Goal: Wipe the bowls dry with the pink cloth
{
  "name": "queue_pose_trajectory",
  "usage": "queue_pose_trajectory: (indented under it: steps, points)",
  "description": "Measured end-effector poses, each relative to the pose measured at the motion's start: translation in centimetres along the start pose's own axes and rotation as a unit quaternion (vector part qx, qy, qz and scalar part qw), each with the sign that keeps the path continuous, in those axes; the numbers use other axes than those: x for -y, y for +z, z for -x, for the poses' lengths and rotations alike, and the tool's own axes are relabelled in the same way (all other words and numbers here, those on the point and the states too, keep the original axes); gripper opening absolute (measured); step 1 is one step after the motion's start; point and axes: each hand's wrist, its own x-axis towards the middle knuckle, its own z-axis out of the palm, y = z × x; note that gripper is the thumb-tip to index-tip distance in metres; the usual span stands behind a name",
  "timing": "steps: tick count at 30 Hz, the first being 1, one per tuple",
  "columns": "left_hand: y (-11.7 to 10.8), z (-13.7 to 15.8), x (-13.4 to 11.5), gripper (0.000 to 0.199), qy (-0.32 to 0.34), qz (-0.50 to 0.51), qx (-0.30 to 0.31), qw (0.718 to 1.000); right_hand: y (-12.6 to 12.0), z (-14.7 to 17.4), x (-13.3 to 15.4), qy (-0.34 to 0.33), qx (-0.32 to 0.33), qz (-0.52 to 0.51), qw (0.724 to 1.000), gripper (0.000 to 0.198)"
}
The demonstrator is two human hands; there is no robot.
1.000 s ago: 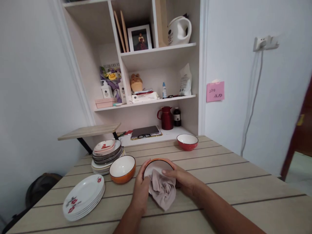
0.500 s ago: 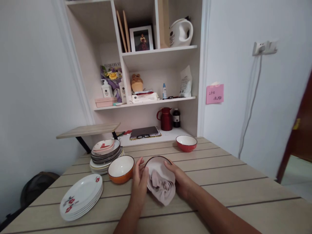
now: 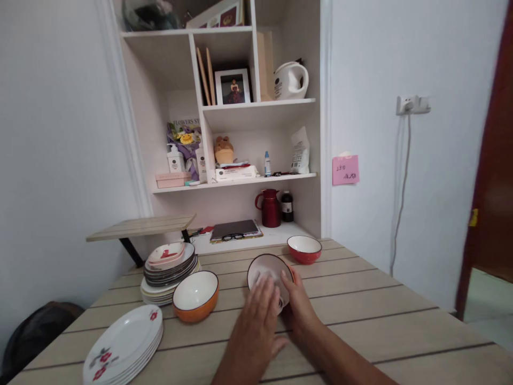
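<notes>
My right hand [image 3: 302, 307] grips the right side of an orange-sided bowl [image 3: 260, 263] with a white inside and a dark rim, its thumb over the rim. The bowl is tilted toward me. In front of its mouth, my left hand [image 3: 258, 315] reaches in with fingers stretched out flat and thumb spread. A pale pinkish cloth [image 3: 280, 306] lies in the bowl, mostly hidden by that hand. To the left stands an upright orange bowl [image 3: 196, 297]; a red bowl [image 3: 304, 249] is behind to the right.
At the left are a stack of flowered white plates [image 3: 126, 342] and a taller pile of dishes [image 3: 168, 270]. A small raised wooden shelf [image 3: 140, 227] stands behind them. At the back, a red thermos jug [image 3: 271, 208] and a laptop-like dark slab [image 3: 234, 230] sit below white shelving.
My left hand has moved from the bowl's left rim to over its mouth, covering most of the cloth. My right hand still grips the bowl. The camera view has tilted up.
</notes>
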Motion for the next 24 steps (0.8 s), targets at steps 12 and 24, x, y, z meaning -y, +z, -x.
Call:
queue_pose_trajectory:
  steps: [12, 24]
  points:
    - [0.1, 0.8, 0.8, 0.064, -0.134, -0.027, 0.073, 0.988, 1.6, 2.2, -0.2, 0.043, 0.082, -0.002, 0.996, 0.073]
    - [0.6, 0.4, 0.6, 0.035, -0.040, -0.034, -0.013, 0.999, 1.8, 3.4, 1.4, 0.093, 0.097, -0.043, 0.990, 0.093]
